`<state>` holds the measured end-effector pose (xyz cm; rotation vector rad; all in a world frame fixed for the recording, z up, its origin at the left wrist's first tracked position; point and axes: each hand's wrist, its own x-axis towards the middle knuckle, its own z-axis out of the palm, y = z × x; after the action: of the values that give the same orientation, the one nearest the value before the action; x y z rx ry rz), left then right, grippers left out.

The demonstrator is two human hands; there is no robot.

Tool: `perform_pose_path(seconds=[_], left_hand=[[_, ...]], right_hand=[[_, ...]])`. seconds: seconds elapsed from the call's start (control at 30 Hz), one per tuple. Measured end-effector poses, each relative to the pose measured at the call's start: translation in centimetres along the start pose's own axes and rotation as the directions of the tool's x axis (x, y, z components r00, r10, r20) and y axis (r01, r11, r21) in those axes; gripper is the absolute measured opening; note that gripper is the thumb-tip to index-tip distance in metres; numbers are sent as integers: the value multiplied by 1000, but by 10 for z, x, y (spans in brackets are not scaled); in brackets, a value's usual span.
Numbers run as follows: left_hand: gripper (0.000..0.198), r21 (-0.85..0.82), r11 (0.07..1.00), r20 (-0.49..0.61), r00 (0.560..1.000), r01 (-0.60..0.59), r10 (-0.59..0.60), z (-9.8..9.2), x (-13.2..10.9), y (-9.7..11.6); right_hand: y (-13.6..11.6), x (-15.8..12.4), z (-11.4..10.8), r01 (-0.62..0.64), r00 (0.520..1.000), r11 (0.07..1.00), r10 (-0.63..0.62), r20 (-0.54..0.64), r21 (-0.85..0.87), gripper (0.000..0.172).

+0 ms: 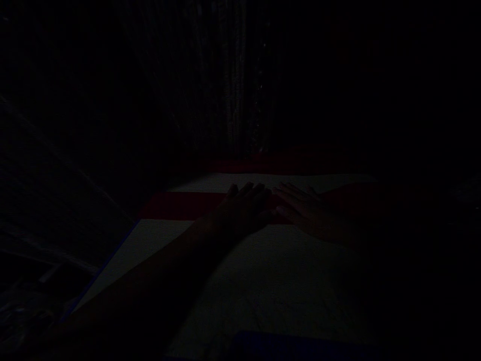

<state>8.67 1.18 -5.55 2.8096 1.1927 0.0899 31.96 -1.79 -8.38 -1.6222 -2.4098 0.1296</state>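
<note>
In very dim light, my left hand lies with its fingers apart on a red band of cloth-like material. My right hand rests beside it, fingers stretched out toward the left hand and almost meeting it. Neither hand shows anything in its grasp. The red band crosses a pale, textured sheet-like surface. Beyond the fingertips a pale strip shows, then a second red band. Darkness swallows my right forearm and the right part of the surface.
A thin blue edge borders the pale surface on the left. At the bottom lies a dark blue patch. Behind the far band, faint vertical folds or streaks rise in the dark. Unclear clutter sits at lower left.
</note>
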Motion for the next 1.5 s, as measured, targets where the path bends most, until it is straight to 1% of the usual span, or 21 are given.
perform_pose_path(seconds=[0.2,0.27,0.37,0.47,0.6,0.8,1.03,1.17,1.3,1.5], left_hand=[[75,-2,1000,-15,1000,10,-10,1,0,1],[75,-10,1000,1,1000,15,-15,-1,0,1],[76,-13,1000,27,999,17,-17,-4,-1,2],[77,-21,1000,36,999,16,-15,-6,-2,2],[76,-19,1000,16,1000,18,-18,-4,-3,1],[76,-8,1000,16,1000,10,-10,-4,-2,2],[77,-6,1000,44,999,2,-2,-6,-2,1],[79,-11,1000,17,1000,-10,10,-2,-2,-1],[77,-5,1000,21,1000,3,-3,-1,0,-1],[76,-2,1000,-10,1000,-6,6,0,0,-1]], right_hand=[[0,-1,2,21,999,999,-23,-40,-46,67],[0,-1,2,12,999,999,-14,-48,-43,66],[-1,-1,0,-12,1000,1000,12,-24,-22,67],[-1,-1,-1,-9,1000,1000,9,-3,-11,69],[1,-1,0,5,1000,1000,-5,-13,-16,70],[2,0,2,-9,1000,1000,9,-6,-17,73],[-1,-1,0,-14,1000,1000,14,-5,-15,73],[0,-2,0,-13,1000,1000,13,-17,-5,72],[0,-2,1,2,1000,1000,-2,-30,1,72],[-1,-2,2,-22,999,1000,22,-32,10,71]])
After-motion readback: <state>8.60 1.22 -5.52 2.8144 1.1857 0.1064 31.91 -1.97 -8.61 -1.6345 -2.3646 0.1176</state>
